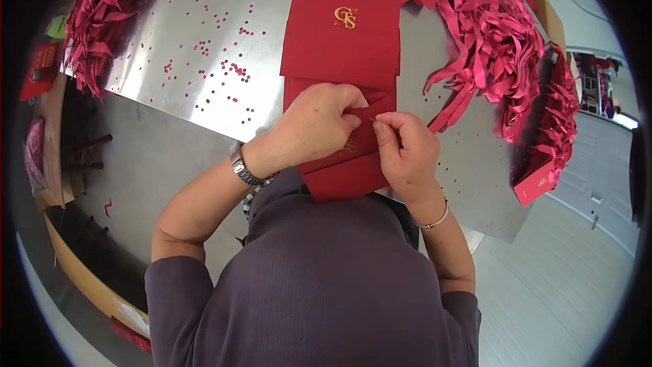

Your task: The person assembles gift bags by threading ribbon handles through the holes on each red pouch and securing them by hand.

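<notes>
In front of my body lies a red paper bag (343, 180) with a gold emblem, partly covered by my hands. My left hand (316, 122), with a metal watch at the wrist, has its fingers curled over the bag's upper edge. Close beside it, my right hand (407, 153) pinches thumb and forefinger together at the same edge. Whatever is between those right fingertips is too small to make out. Just beyond my hands, more flat red bags (343, 47) lie stacked, a gold emblem on the top one.
Small red paper dots (234, 68) are scattered over the metal table (197, 112). A heap of red ribbons (485, 47) lies at the right, with a ribboned red bag (533, 183) by the table's edge. More ribbons (98, 24) hang at the far left.
</notes>
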The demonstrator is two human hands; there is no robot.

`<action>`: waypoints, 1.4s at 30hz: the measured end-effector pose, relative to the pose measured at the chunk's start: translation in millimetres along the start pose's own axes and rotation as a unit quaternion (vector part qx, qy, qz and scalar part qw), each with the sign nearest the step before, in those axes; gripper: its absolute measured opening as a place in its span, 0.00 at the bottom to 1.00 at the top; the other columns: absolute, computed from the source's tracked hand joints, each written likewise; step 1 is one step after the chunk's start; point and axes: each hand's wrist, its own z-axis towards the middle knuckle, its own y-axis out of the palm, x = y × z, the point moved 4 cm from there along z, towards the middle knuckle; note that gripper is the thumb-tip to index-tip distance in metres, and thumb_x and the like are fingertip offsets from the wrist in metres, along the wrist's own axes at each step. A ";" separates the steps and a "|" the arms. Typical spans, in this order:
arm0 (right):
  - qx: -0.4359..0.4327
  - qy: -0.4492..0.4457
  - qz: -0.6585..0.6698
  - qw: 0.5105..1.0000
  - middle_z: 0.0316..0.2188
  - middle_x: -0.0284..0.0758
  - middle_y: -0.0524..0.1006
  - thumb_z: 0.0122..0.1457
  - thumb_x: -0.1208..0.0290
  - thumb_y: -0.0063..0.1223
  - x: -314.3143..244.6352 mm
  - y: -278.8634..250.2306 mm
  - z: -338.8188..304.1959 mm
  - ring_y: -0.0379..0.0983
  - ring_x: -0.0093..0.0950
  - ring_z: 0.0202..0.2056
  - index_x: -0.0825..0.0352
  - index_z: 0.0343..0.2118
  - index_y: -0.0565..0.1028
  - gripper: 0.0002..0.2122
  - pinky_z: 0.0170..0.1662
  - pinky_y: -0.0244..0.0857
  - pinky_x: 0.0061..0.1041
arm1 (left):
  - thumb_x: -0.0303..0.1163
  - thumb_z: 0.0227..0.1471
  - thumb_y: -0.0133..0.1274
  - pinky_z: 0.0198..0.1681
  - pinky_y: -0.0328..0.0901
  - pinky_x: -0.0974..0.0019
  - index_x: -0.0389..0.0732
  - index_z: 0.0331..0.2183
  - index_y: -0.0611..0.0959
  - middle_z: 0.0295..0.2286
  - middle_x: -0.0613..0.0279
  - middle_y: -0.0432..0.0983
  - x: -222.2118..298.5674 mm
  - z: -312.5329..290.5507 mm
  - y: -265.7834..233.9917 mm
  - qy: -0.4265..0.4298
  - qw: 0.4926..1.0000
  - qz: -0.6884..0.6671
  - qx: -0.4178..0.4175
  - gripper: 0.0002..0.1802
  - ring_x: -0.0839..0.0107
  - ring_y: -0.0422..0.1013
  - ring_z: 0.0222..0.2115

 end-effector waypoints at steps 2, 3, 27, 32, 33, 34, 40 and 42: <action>0.001 -0.060 -0.030 0.998 0.22 0.38 0.75 0.51 0.78 0.59 -2.9 0.3 1.9 0.72 0.36 0.24 0.68 0.28 0.74 0.05 0.26 0.65 0.31 | 0.23 0.47 0.53 0.37 0.68 0.61 0.32 0.36 0.80 0.29 0.48 0.78 -0.8 1.8 -0.6 -0.020 1.000 -0.011 -0.011 0.11 0.57 0.75 0.32; -0.001 -0.060 -0.029 0.998 0.22 0.38 0.75 0.51 0.78 0.59 -2.2 0.8 2.8 0.72 0.36 0.24 0.68 0.28 0.74 0.05 0.26 0.65 0.31 | 0.21 0.47 0.53 0.35 0.68 0.66 0.32 0.35 0.80 0.29 0.51 0.79 -1.9 2.2 0.0 -0.036 0.999 -0.021 -0.022 0.10 0.64 0.75 0.30; -0.184 0.091 -0.006 0.979 0.20 0.37 0.77 0.51 0.74 0.61 -3.7 0.9 19.4 0.75 0.36 0.23 0.67 0.35 0.70 0.12 0.28 0.67 0.31 | 0.26 0.54 0.49 0.37 0.67 0.70 0.34 0.36 0.82 0.29 0.59 0.80 7.1 19.6 -18.1 -0.032 0.986 -0.039 -0.162 0.10 0.73 0.73 0.29; -0.200 0.098 0.022 0.975 0.21 0.36 0.77 0.50 0.72 0.61 -2.2 0.0 15.3 0.75 0.35 0.23 0.66 0.37 0.70 0.14 0.27 0.66 0.31 | 0.24 0.49 0.52 0.32 0.68 0.57 0.34 0.27 0.79 0.26 0.47 0.76 17.8 16.6 -13.0 0.068 0.974 0.152 -0.151 0.03 0.51 0.73 0.28; -0.210 0.103 0.012 0.972 0.21 0.36 0.77 0.50 0.71 0.61 0.7 2.1 13.0 0.75 0.35 0.23 0.66 0.38 0.70 0.14 0.27 0.66 0.31 | 0.24 0.49 0.52 0.32 0.68 0.57 0.34 0.27 0.79 0.26 0.47 0.76 13.1 15.8 -10.8 0.069 0.974 0.153 -0.151 0.03 0.51 0.73 0.28; -0.209 0.103 0.012 0.972 0.21 0.36 0.77 0.50 0.71 0.61 4.1 4.2 12.0 0.75 0.35 0.23 0.66 0.38 0.70 0.14 0.27 0.66 0.31 | 0.23 0.48 0.52 0.32 0.68 0.55 0.34 0.28 0.78 0.27 0.47 0.76 8.1 14.5 -13.4 0.092 0.972 0.194 -0.094 0.03 0.49 0.73 0.29; -0.191 0.043 -0.052 0.979 0.22 0.36 0.78 0.51 0.67 0.60 9.7 5.2 8.2 0.77 0.37 0.25 0.64 0.44 0.70 0.18 0.27 0.67 0.33 | 0.25 0.52 0.47 0.31 0.68 0.55 0.36 0.34 0.79 0.29 0.46 0.77 -22.9 -11.2 -72.4 0.072 0.935 0.301 0.174 0.08 0.49 0.74 0.28; -0.197 0.037 -0.061 0.978 0.22 0.36 0.78 0.51 0.67 0.60 8.1 3.6 7.6 0.77 0.36 0.25 0.65 0.46 0.70 0.19 0.28 0.68 0.32 | 0.26 0.50 0.50 0.34 0.69 0.53 0.37 0.36 0.80 0.29 0.47 0.77 -34.4 -27.2 -85.6 -0.073 0.939 0.254 0.222 0.10 0.48 0.74 0.30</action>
